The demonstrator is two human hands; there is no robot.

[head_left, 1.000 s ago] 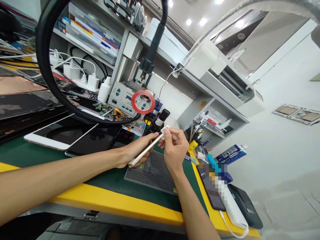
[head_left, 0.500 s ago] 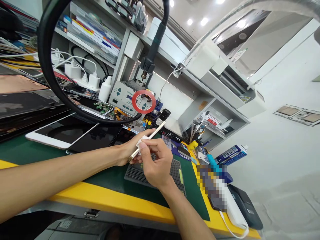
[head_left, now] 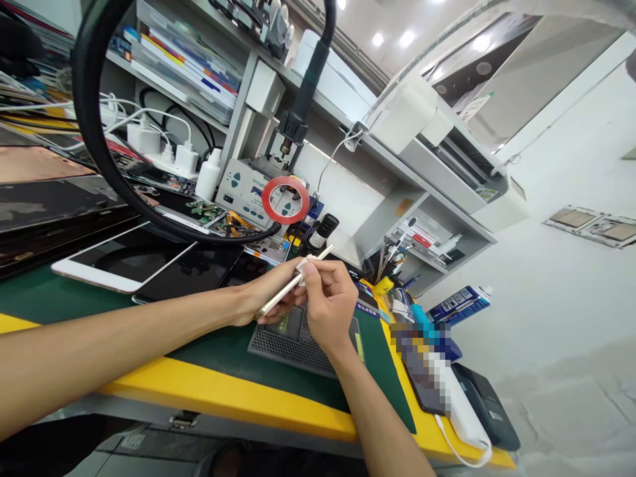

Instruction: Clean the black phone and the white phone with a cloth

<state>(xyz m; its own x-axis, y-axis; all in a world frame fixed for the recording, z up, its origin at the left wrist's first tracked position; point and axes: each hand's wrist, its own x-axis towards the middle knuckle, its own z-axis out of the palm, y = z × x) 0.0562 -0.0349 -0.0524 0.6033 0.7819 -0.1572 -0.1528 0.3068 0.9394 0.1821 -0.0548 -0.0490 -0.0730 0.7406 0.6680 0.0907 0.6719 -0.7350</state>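
Note:
A slim phone with a pale gold edge point(head_left: 281, 299) is held tilted above the mat, its edge facing the camera. My left hand point(head_left: 263, 291) is wrapped round it from behind and below. My right hand point(head_left: 330, 301) pinches a small white wipe point(head_left: 303, 270) against the phone, near its upper part. Under both hands a grey perforated pad point(head_left: 298, 354) lies on the green mat point(head_left: 209, 348), with a dark flat piece point(head_left: 285, 326) on it.
A white-framed tablet point(head_left: 99, 265) lies on the left. A black hose point(head_left: 89, 126) loops above it. Behind the hands stand a black bottle point(head_left: 322, 232) and a grey control unit point(head_left: 243, 192) with red tape point(head_left: 285, 199). A white power strip point(head_left: 460, 404) is at the right.
My right hand has moved up and to the right along the phone with the white wipe. My left hand stays nearly in place, still holding the phone.

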